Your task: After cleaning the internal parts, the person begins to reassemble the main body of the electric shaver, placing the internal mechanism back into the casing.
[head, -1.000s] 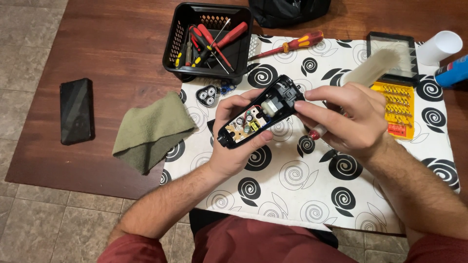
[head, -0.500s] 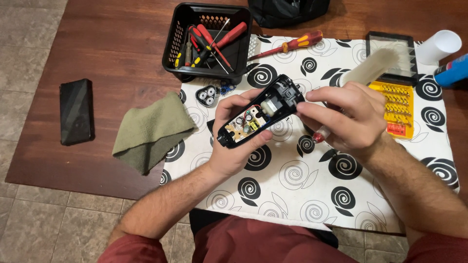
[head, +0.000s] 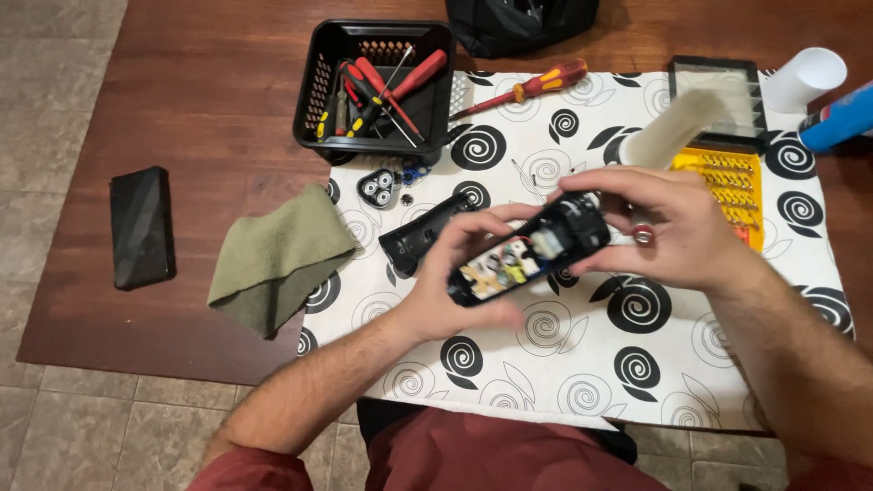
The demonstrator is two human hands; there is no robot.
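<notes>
Both my hands hold an opened black shaver body above the spiral-patterned mat; its circuit board and coloured parts face up. My left hand grips the lower end from beneath. My right hand pinches the upper end and also holds a pale, blurred brush-like tool that sticks up toward the back. A black cover shell lies on the mat just left of my hands. The three-ring shaver head rests beyond it, near the basket.
A black basket of screwdrivers stands at the back. A red-and-yellow screwdriver, a yellow bit case, a white cup and a blue can lie at the right. A green cloth and a dark phone lie at the left.
Both hands have carried the shaver body to the right and slightly nearer me. The black cover shell on the mat, hidden before, now shows.
</notes>
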